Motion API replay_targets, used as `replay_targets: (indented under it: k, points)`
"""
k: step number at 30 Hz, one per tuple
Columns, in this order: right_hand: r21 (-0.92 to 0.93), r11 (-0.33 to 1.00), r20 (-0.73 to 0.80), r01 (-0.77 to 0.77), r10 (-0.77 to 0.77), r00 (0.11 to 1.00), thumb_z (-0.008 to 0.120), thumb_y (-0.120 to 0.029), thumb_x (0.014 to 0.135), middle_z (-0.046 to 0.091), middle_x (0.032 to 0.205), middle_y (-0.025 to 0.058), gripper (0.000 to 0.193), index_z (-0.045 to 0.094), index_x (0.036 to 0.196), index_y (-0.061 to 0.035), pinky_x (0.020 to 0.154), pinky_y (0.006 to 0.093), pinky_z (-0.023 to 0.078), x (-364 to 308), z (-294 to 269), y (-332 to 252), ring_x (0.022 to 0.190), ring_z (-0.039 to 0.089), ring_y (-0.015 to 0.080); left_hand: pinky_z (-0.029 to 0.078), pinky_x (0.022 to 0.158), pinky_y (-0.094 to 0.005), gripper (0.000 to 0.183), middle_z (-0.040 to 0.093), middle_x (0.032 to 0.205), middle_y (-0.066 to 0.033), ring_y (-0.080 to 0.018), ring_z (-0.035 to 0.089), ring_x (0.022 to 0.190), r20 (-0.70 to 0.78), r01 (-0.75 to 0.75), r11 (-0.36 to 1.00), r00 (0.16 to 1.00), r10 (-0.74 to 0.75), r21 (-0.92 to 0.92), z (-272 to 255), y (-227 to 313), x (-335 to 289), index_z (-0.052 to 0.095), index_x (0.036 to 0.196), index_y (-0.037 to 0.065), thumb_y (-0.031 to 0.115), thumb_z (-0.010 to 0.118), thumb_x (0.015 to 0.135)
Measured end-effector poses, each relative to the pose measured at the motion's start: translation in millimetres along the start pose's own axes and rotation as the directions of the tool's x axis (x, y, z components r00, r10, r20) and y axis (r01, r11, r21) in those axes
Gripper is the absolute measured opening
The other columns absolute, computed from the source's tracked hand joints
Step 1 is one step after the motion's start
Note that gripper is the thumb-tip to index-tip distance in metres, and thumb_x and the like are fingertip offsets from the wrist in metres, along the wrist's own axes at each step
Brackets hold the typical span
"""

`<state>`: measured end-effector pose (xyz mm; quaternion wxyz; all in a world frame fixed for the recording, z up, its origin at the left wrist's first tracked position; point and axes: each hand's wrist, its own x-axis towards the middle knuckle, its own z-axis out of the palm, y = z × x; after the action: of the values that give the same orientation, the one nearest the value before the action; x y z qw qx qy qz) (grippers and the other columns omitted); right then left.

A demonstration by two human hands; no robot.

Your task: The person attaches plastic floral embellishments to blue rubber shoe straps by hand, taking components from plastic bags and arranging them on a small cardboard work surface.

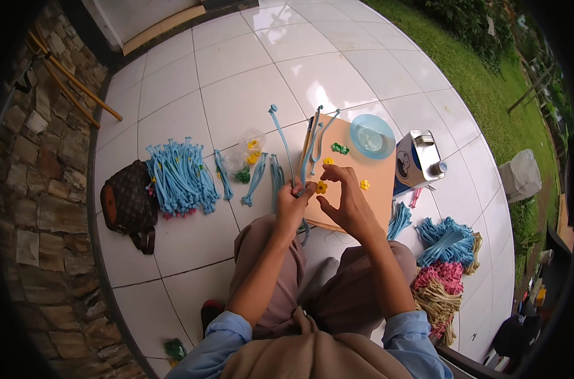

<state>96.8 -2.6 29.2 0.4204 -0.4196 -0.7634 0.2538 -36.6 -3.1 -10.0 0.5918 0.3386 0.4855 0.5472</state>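
My left hand (293, 205) is closed around a light blue fabric cord (280, 129), whose knotted end sticks up past the board. Right at its fingertips is a yellow flower piece (322, 187); whether the fingers pinch it I cannot tell. My right hand (350, 205) hovers just beside that flower, thumb and index finger apart, with nothing seen between them. Under both hands lies a tan board (353, 170). On it rest two other yellow flowers (365, 184), green pieces (340, 148), more blue cords (318, 148) and a light blue bowl (388, 142).
A metal can (420, 161) stands right of the board. Bundles of blue cords (448, 243), pink cords (442, 276) and beige cords (435, 300) lie at the right. Leftward are a blue cord pile (183, 174), a brown bag (129, 199) and a clear plastic bag (236, 158).
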Motion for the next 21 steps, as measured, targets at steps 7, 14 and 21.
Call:
replay_targets:
  k: [7, 14, 21]
  points:
    - [-0.300, 0.929, 0.087, 0.216, -0.199, 0.976, 0.063, 0.002, 0.070, 0.053, 0.094, 0.0092, 0.044, 0.047, 0.109, -0.0042, 0.078, 0.0360, 0.042, 3.8, -2.8, -1.6, 0.093, 0.049, 0.0263, 0.025, 0.044, -0.0162, 0.037, 0.043, 0.060, 0.0039, -0.0013, 0.033, 0.049, 0.064, 0.053, 0.993, 0.997, -0.046, -0.104, -5.1, 0.9, 1.2, 0.029, 0.069, 0.014, 0.016, 0.063, 0.081]
    - [0.364, 0.927, -0.319, -0.095, 0.220, 0.922, 0.066, 0.002, 0.074, 0.059, 0.080, 0.0078, 0.046, 0.036, 0.108, -0.0049, 0.066, 0.0255, 0.045, 8.1, -10.0, -1.1, 0.071, 0.056, 0.0137, 0.026, 0.047, -0.0150, 0.019, 0.059, 0.078, -0.0096, -0.0019, 0.031, 0.049, 0.077, -0.162, 0.957, 0.980, 0.185, -0.239, 5.6, 0.2, -3.5, 0.027, 0.081, 0.011, 0.004, 0.043, 0.090]
    - [0.851, 0.408, 0.014, -0.331, 0.613, 0.790, 0.065, 0.004, 0.073, 0.060, 0.083, 0.0147, 0.052, 0.030, 0.110, -0.0040, 0.069, 0.0275, 0.047, 4.6, -10.9, 2.7, 0.073, 0.058, 0.0176, 0.039, 0.054, -0.0251, 0.014, 0.041, 0.069, -0.0059, -0.0113, 0.043, 0.058, 0.076, -0.353, 0.925, 0.935, 0.345, 0.139, 10.6, -8.4, -4.8, 0.031, 0.084, 0.005, 0.001, 0.043, 0.089]
